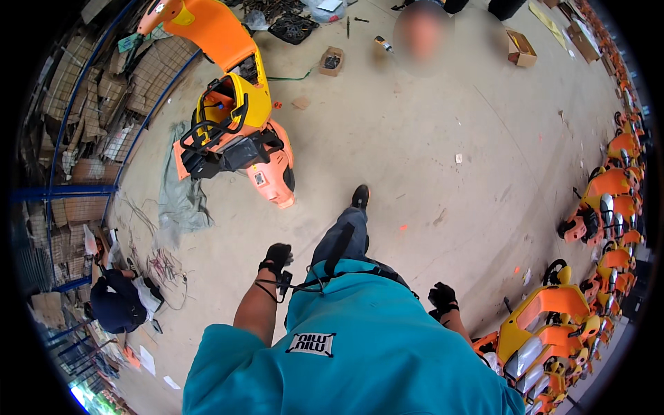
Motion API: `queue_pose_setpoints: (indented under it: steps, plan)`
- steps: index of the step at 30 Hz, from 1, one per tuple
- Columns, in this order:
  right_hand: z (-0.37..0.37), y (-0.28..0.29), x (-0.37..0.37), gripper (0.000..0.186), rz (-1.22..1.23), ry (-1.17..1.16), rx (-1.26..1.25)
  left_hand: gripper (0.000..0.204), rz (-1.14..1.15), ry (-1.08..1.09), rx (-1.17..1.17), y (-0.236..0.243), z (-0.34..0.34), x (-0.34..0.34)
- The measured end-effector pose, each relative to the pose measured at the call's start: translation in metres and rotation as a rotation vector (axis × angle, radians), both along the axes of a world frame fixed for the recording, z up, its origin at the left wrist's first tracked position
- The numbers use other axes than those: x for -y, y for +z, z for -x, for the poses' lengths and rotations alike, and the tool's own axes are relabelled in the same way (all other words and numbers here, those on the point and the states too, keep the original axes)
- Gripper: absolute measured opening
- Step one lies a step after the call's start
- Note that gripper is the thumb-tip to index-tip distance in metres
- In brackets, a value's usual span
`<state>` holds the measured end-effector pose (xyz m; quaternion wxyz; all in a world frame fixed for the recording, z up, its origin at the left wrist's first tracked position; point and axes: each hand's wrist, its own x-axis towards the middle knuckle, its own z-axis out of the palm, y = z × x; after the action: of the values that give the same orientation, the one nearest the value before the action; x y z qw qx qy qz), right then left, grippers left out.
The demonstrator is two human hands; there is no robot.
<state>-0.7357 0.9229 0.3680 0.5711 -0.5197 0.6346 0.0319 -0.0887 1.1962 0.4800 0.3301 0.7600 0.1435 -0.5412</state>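
Observation:
My left hand (277, 258), in a black glove, hangs beside my hip with its fingers curled in; I see nothing in it. A small black device (284, 280) sits at that wrist, and a dark cord runs from it toward my waist. My right hand (443, 297), also in a black glove, is loosely fisted on the other side of my body and touches nothing. Ahead to the left stands an orange and yellow scooter (259, 104) with a black front rack, apart from both hands. One dark shoe (360, 196) of mine is stepping forward on the concrete floor.
Rows of orange and yellow scooters (553, 325) line the right side. At left are blue-framed mesh cages (90, 166) with cardboard, a grey-green sheet (181, 190) and a crouching person (119, 301). Open cardboard boxes (520, 50) and another person (423, 34) are ahead.

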Motion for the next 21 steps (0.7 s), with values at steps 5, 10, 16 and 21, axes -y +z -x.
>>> queue_pose_setpoints:
  steps: [5,10,16,21]
  plan:
    - [-0.094,0.107,-0.025,0.011,-0.488,-0.788,0.081,0.022,-0.132,0.168,-0.022,0.016,0.018,-0.124]
    - [-0.159,0.117,0.006,0.015,-0.173,-0.128,0.005,0.018,0.110,0.158,0.103,-0.036,-0.016,-0.209]
    - [-0.332,0.118,0.031,0.016,-0.241,-0.289,0.088,0.016,0.195,0.509,0.123,0.038,-0.091,-0.244]
    - [-0.556,0.116,-0.060,0.013,-0.164,-0.002,0.312,0.027,0.188,0.341,0.288,-0.060,-0.114,-0.503]
